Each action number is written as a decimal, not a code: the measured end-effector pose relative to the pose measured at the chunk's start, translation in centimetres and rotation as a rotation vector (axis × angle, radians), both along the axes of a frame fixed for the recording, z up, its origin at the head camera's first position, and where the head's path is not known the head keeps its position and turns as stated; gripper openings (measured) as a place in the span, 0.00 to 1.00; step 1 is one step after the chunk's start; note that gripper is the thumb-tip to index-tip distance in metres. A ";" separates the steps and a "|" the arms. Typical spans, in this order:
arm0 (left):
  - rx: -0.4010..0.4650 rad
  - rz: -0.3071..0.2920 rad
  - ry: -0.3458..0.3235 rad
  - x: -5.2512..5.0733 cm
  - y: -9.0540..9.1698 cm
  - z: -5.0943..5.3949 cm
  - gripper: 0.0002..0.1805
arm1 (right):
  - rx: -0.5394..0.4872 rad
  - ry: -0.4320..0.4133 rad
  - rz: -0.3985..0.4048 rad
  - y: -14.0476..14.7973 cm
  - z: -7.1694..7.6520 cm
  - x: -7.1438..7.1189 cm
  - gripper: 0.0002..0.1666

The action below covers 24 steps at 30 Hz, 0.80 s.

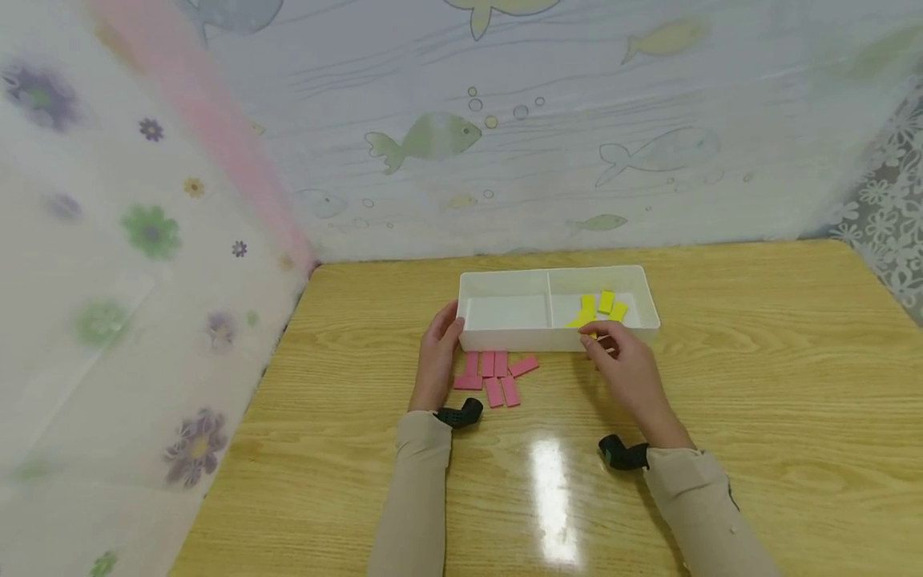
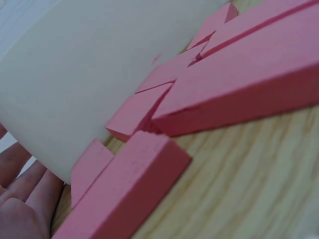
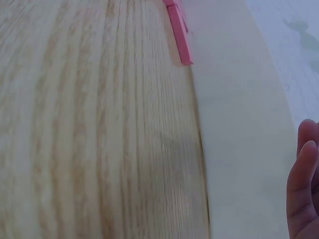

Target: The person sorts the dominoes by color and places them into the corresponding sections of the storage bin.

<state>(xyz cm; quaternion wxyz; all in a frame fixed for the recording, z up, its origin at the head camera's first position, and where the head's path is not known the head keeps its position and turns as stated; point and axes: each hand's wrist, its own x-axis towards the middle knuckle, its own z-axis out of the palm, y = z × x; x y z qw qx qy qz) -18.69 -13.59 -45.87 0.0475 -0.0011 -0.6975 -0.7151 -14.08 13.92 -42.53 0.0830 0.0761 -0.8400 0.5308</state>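
A white two-compartment box point(image 1: 505, 340) stands on the table. My left hand point(image 1: 434, 361) grips its left end, thumb at the front corner; some of its fingers point(image 2: 37, 191) show beside the wall in the left wrist view. Several yellow blocks point(image 1: 606, 301) lie loose in the right compartment. Over the front rim there, my right hand point(image 1: 626, 365) has thumb and forefinger brought together, with a bit of yellow block showing between them; the right wrist view shows only part of its fingers point(image 3: 301, 189). Several flat pink blocks point(image 1: 493, 392) lie before the box, near my left hand.
The wooden table point(image 1: 757, 361) reaches back to a fish-patterned curtain point(image 1: 433, 200). A flowered sheet point(image 1: 130, 320) hangs along the left side. Each wrist carries a black camera mount point(image 1: 461, 413). The left compartment's bare floor point(image 1: 508, 311) shows.
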 end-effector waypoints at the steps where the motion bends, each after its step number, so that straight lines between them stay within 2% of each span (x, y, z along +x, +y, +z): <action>1: -0.001 0.002 0.003 0.0 0.0 0.0 0.24 | 0.010 0.008 -0.006 0.0 0.0 0.0 0.18; 8: 0.008 0.001 -0.001 0.0 0.0 0.0 0.25 | 0.138 0.096 -0.003 0.3 0.2 0.1 0.13; 11: 0.004 0.001 0.002 0.1 0.0 0.1 0.25 | 0.148 0.097 -0.004 0.3 0.3 0.1 0.13; 24: -0.003 -0.003 -0.006 0.1 0.0 0.0 0.25 | 0.030 -0.010 -0.011 0.7 0.1 0.0 0.18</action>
